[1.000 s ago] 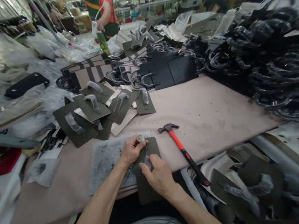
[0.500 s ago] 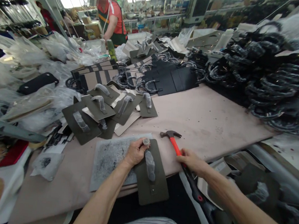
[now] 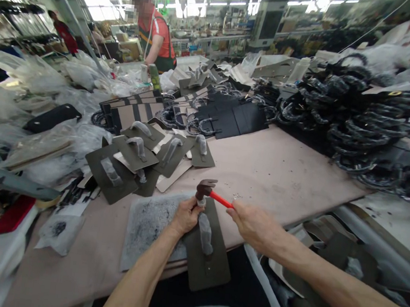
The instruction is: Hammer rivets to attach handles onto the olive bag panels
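In my right hand [image 3: 251,222] is a claw hammer [image 3: 220,198] with a red handle. Its dark head meets the top of a short metal punch [image 3: 202,202], around which the fingers of my left hand [image 3: 186,216] are closed. The punch's lower end is hidden by my left hand. Beneath it lies an olive-grey panel [image 3: 210,271] with a plastic-wrapped handle [image 3: 206,233] fixed along its middle. The panel overlaps the right side of a worn, pitted pad [image 3: 144,220] and juts past the table's front edge.
Several olive panels with wrapped handles [image 3: 170,157] lie piled beyond the pad on the table [image 3: 262,164]. Black bag pieces [image 3: 238,115] sit farther back, and wrapped black handles [image 3: 359,116] are heaped at right. A co-worker [image 3: 158,36] stands across at left.
My right hand has swung the hammer leftward, from beside the panel onto the punch top. My left hand keeps its hold on the punch. The view has tipped slightly upward.
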The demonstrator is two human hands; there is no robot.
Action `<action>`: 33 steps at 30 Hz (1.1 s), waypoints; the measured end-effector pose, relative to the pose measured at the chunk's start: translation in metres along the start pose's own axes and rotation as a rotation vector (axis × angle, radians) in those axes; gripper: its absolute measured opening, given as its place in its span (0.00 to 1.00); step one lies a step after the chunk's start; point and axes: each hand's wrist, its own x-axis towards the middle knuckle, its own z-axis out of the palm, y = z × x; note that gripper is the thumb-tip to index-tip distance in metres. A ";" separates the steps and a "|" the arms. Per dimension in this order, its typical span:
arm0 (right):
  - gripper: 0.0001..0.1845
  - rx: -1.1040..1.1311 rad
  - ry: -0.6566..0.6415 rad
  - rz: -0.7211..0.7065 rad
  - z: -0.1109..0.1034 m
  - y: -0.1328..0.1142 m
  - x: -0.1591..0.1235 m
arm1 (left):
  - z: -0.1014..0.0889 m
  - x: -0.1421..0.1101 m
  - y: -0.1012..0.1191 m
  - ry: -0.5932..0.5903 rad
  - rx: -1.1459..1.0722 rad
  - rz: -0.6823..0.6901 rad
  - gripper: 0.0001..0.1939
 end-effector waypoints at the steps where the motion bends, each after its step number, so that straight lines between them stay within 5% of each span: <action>1: 0.14 0.022 0.027 -0.003 -0.009 -0.003 0.001 | 0.000 0.000 0.000 -0.007 -0.003 0.004 0.07; 6: 0.17 0.357 0.546 0.042 -0.029 -0.014 -0.001 | 0.000 0.000 -0.002 -0.008 0.002 0.005 0.08; 8: 0.17 0.303 0.426 0.066 -0.015 -0.010 -0.006 | 0.000 0.000 -0.002 -0.010 0.000 -0.012 0.08; 12: 0.15 0.017 -0.092 0.083 0.016 0.012 -0.011 | 0.000 0.001 0.000 -0.019 -0.005 -0.021 0.07; 18: 0.20 0.173 -0.164 0.205 0.042 0.060 0.009 | -0.002 0.001 0.012 -0.008 -0.043 0.001 0.08; 22: 0.18 0.068 -0.069 0.334 0.068 0.078 0.023 | -0.003 0.002 0.014 0.007 -0.056 0.005 0.08; 26: 0.19 0.020 0.179 0.236 0.087 0.036 0.019 | -0.002 0.001 0.013 0.020 -0.059 -0.001 0.08; 30: 0.28 0.230 -0.057 0.118 0.118 -0.028 0.008 | 0.000 0.003 0.009 0.062 -0.110 -0.059 0.09; 33: 0.28 0.124 -0.123 0.172 0.150 -0.042 0.003 | -0.001 0.010 -0.001 0.358 -0.301 -0.249 0.14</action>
